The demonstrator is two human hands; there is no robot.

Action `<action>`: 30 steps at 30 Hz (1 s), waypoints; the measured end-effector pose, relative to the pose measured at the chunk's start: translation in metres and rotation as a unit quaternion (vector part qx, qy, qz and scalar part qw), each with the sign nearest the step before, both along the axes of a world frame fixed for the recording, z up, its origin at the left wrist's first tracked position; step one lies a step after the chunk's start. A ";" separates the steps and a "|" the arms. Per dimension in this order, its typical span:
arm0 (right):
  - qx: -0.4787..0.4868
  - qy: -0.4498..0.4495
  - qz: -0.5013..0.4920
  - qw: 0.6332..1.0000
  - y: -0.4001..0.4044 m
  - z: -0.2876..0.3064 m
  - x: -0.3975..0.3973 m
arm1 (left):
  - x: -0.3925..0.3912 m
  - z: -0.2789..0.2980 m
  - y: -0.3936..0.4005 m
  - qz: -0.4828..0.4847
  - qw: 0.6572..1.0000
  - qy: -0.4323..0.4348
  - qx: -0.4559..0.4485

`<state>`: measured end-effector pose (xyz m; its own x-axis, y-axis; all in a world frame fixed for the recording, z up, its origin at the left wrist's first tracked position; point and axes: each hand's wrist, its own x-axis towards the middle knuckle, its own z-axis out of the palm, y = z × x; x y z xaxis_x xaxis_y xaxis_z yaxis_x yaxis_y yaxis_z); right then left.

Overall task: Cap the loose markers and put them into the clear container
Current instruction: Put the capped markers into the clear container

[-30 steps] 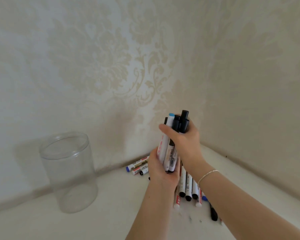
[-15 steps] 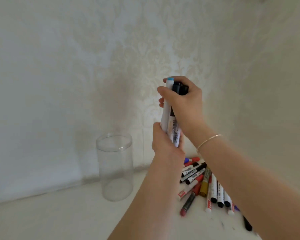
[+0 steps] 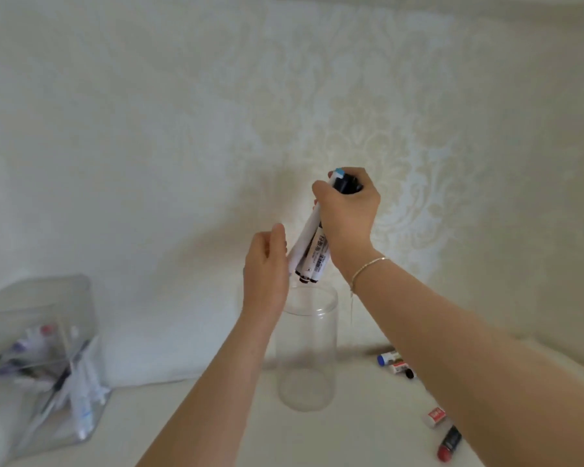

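Markers (image 3: 312,246) in rt hand (image 3: 348,210), tilted

a single head-worn view looks forward and slightly down at a table (image 3: 189,429) pushed against a wallpapered wall (image 3: 149,129), close over the person's outstretched forearms (no second view to compare).

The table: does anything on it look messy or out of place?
A little. A few markers and a red-capped one lie scattered on the table right of the round container, not yet put away. On the left, a square clear box holds a blurred jumble of pens.
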<state>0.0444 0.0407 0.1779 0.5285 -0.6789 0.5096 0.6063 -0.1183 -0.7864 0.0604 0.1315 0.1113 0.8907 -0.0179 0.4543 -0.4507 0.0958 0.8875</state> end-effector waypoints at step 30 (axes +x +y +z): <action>-0.173 0.199 0.155 0.952 -0.026 -0.123 -0.001 | 0.023 -0.074 0.006 -0.012 0.934 -0.126 0.334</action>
<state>0.0438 0.0150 0.0549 0.8736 -0.2870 0.3929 0.3172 -0.2764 -0.9072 0.0839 0.1377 0.0368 0.7521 -0.3909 0.5306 -0.6589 -0.4285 0.6183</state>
